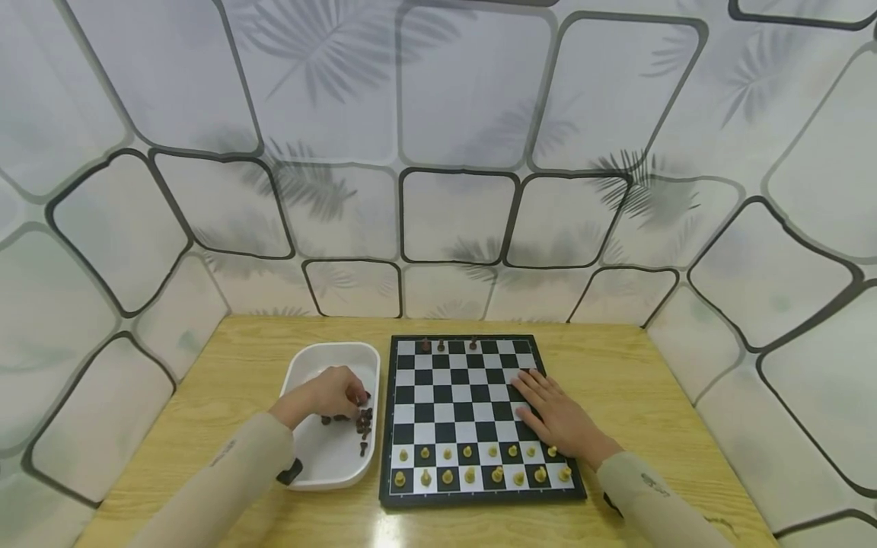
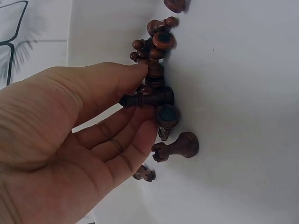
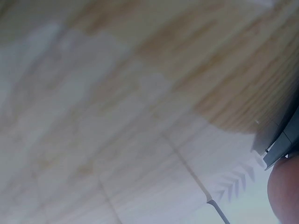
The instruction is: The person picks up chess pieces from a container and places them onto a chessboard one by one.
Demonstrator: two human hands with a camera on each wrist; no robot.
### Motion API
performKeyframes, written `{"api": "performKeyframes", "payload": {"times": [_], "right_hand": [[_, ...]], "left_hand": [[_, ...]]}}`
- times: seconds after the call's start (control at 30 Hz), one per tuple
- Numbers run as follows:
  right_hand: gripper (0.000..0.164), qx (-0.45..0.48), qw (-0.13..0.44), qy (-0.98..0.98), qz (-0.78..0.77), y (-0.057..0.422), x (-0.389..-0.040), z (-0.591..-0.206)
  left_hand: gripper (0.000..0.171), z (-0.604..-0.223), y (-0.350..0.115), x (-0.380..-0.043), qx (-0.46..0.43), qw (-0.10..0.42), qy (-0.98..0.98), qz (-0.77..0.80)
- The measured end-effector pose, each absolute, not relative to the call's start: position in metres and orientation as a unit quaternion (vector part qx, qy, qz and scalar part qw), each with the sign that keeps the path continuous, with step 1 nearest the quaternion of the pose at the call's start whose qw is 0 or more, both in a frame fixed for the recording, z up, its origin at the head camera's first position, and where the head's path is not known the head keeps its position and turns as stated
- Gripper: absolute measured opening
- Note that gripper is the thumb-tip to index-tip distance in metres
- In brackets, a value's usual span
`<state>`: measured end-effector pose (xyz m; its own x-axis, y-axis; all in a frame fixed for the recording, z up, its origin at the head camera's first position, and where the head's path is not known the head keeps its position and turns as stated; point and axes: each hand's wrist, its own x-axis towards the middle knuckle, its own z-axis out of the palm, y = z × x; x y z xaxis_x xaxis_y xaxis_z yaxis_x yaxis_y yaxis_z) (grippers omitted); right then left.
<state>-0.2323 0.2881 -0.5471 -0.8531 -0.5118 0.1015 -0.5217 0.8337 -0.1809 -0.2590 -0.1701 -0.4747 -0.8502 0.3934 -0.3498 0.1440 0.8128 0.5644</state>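
My left hand [image 1: 333, 392] reaches into a white tray [image 1: 322, 473] at the board's left. In the left wrist view, a dark chess piece with a pointed top [image 2: 156, 97] lies between the thumb and the loosely bent fingers; no firm pinch shows. A brown rook [image 2: 176, 146] lies just beyond the fingertips, and several brown pieces are heaped by the thumb. My right hand [image 1: 558, 415] rests on the right edge of the chessboard [image 1: 452, 392], fingers extended. Only a bit of that hand shows in the right wrist view.
Two rows of yellow chess pieces [image 1: 469, 475] stand along the board's near side. Three dark pieces, one of them a dark chess piece [image 1: 473, 345], stand in the far row. Board and tray sit on a wooden table [image 1: 617, 365], with a patterned cloth wall [image 1: 452, 289] behind.
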Motion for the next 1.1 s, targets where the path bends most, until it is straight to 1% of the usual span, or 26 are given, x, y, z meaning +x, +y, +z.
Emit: {"api": "performKeyframes", "payload": {"times": [0.2,0.33,0.57,0.7,1.1], "right_hand": [[0.063,0.267,0.021,-0.958,0.100,0.2875,-0.2329,-0.5469],[0.063,0.267,0.022,-0.958,0.103,0.2871,-0.2330,-0.5467],[0.063,0.266,0.019,-0.959,0.099,0.2875,-0.2333,-0.5482],[0.063,0.265,0.019,-0.959,0.099,0.2874,-0.2332,-0.5478],[0.064,0.259,0.010,-0.961,0.099,0.2870,-0.2335,-0.5477]], "left_hand": [[0.005,-0.4762,-0.1703,-0.2625,0.176,0.226,0.919,0.271],[0.007,-0.4761,-0.1690,-0.2625,0.174,0.234,0.917,0.273],[0.012,-0.4741,-0.1653,-0.2618,0.152,0.265,0.914,0.266],[0.012,-0.4749,-0.1648,-0.2613,0.142,0.267,0.917,0.260],[0.011,-0.4729,-0.1622,-0.2602,0.147,0.264,0.921,0.245]]}}
